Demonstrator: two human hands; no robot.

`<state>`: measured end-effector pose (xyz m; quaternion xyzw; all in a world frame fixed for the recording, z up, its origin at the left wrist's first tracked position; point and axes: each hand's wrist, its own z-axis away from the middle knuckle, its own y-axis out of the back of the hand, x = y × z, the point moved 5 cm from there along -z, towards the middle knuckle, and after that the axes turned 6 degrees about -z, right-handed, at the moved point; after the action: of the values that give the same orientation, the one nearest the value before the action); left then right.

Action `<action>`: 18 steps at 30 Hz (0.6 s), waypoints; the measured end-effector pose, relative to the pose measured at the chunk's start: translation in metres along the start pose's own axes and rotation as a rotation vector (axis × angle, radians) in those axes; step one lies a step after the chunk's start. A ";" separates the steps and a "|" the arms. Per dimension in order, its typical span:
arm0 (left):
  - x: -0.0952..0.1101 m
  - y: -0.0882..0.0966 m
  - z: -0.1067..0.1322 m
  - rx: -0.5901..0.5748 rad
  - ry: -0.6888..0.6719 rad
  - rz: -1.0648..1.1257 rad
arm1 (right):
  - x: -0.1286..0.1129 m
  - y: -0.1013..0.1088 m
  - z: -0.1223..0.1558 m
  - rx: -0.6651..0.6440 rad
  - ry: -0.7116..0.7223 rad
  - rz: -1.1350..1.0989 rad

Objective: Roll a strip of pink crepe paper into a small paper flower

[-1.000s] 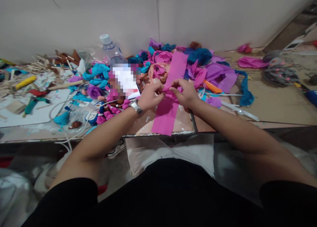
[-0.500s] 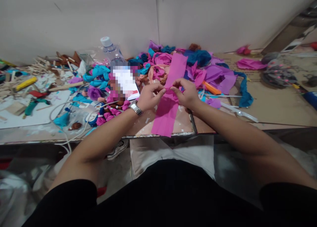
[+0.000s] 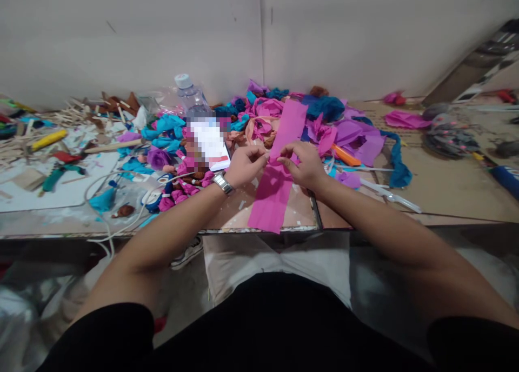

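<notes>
A long pink crepe paper strip (image 3: pixel 271 201) runs from the heap of coloured paper toward the table's front edge, gathered narrow at its middle. My left hand (image 3: pixel 248 165) pinches the strip's left side at the gathered part, thumb against fingertips. From the right, my right hand (image 3: pixel 305 164) pinches the same gathered part, close to the left fingertips. The fingers partly hide the gather. Just left of my left hand a phone (image 3: pixel 211 142) with a lit screen leans among small wrapped paper pieces.
A clear plastic bottle (image 3: pixel 191 95) stands behind the phone. Scissors (image 3: pixel 391 196) and an orange-handled cutter (image 3: pixel 346 155) lie to the right. Green-handled pliers (image 3: pixel 57 176), a yellow cutter (image 3: pixel 48 139) and wood sticks are at left. A white cable (image 3: pixel 99 180) crosses the front edge.
The whole view has shifted slightly, so the table sits a little lower. Both hands keep pinching the pink strip at nearly the same place, their fingertips hardly moved.
</notes>
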<state>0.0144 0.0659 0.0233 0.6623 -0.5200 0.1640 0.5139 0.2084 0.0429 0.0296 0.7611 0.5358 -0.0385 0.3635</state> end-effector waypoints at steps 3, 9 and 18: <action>0.003 0.000 0.001 -0.019 0.016 -0.025 | -0.001 0.000 0.001 -0.005 0.032 0.030; 0.001 -0.002 0.001 -0.070 0.051 -0.066 | -0.002 -0.001 0.001 -0.055 0.042 0.101; -0.004 -0.005 -0.003 -0.087 0.065 0.069 | -0.005 0.000 0.001 -0.040 0.031 0.073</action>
<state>0.0175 0.0700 0.0188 0.6153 -0.5322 0.1801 0.5530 0.2065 0.0385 0.0308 0.7733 0.5139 -0.0025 0.3713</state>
